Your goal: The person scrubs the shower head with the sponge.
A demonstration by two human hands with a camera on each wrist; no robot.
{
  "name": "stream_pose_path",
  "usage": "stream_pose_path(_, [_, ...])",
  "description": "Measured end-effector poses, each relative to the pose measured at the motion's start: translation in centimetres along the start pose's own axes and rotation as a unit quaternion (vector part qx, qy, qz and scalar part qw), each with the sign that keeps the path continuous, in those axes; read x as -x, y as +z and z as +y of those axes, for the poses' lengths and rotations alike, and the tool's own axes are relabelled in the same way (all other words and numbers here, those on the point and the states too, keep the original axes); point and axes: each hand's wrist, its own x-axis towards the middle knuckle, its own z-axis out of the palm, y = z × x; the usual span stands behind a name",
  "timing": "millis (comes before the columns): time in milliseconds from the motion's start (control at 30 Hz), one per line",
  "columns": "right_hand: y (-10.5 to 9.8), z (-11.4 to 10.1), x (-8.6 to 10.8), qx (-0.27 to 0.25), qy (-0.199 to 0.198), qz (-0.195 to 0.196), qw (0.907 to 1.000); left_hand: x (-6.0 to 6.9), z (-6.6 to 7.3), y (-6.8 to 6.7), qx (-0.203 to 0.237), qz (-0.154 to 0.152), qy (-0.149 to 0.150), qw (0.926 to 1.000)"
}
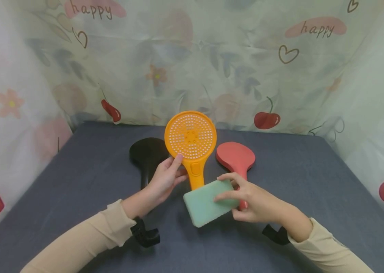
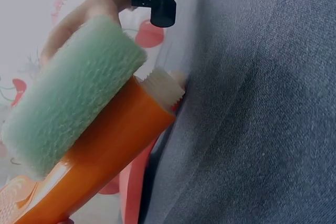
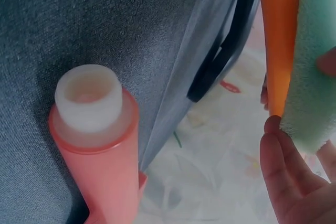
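My left hand (image 1: 163, 180) holds an orange shower head (image 1: 190, 136) upright above the table, thumb on the front rim of its perforated face and fingers behind. Between thumb and fingers, my right hand (image 1: 255, 199) grips a pale green sponge (image 1: 207, 203), which covers the lower handle in the head view. Seen from the left wrist, the sponge (image 2: 73, 98) lies along the orange handle (image 2: 118, 142), whose white threaded end (image 2: 164, 88) sticks out past it. In the right wrist view, fingertips of the right hand (image 3: 299, 187) are at the sponge's edge.
A black shower head (image 1: 148, 151) lies on the dark grey table (image 1: 86, 182) behind the left hand. To the right lies a pink-red shower head (image 1: 235, 154), its handle partly behind the right hand. A patterned curtain (image 1: 192, 68) hangs behind the table and at both sides.
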Motion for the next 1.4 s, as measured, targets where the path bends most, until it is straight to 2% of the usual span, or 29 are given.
stream_pose_path(100, [-0.1, -0.1, 0.1, 0.0, 0.002, 0.0, 1.0, 0.0, 0.0, 0.0, 0.001, 0.002, 0.008, 1.0])
stream_pose_path(233, [-0.1, 0.0, 0.0, 0.028, 0.026, 0.012, 0.9992, 0.1, 0.0, 0.0, 0.004, 0.004, 0.008, 1.0])
stream_pose_path(500, [0.0, 0.6, -0.3, 0.083, 0.087, 0.099, 0.9878, 0.1, 0.2, 0.2, 0.01, 0.008, -0.003, 0.9999])
stream_pose_path(600, [0.0, 0.6, -0.3, 0.084, 0.094, 0.11, 0.9859, 0.1, 0.2, 0.2, 0.017, 0.013, -0.004, 0.9998])
stream_pose_path(733, [-0.1, 0.4, -0.2, 0.065, 0.078, 0.087, 0.991, 0.1, 0.3, 0.3, 0.019, 0.025, -0.007, 0.9995])
stream_pose_path(900, [-0.2, -0.2, 0.1, 0.004, 0.049, 0.027, 0.9984, 0.1, 0.3, 0.3, 0.012, 0.033, -0.013, 0.9993])
stream_pose_path(967, [-0.3, -0.5, 0.3, -0.015, 0.041, 0.002, 0.999, 0.1, 0.3, 0.3, 0.012, 0.032, -0.014, 0.9993])
stream_pose_path(1167, [-0.5, -1.2, 0.7, -0.041, 0.055, -0.058, 0.9959, 0.1, 0.4, 0.3, 0.022, 0.04, -0.016, 0.9988])
stream_pose_path(1300, [-0.5, -1.3, 0.7, -0.045, 0.069, -0.074, 0.9939, 0.1, 0.3, 0.3, 0.025, 0.045, -0.018, 0.9985])
stream_pose_path(1400, [-0.5, -1.0, 0.7, -0.036, 0.072, -0.066, 0.9946, 0.2, 0.3, 0.2, 0.022, 0.044, -0.018, 0.9986])
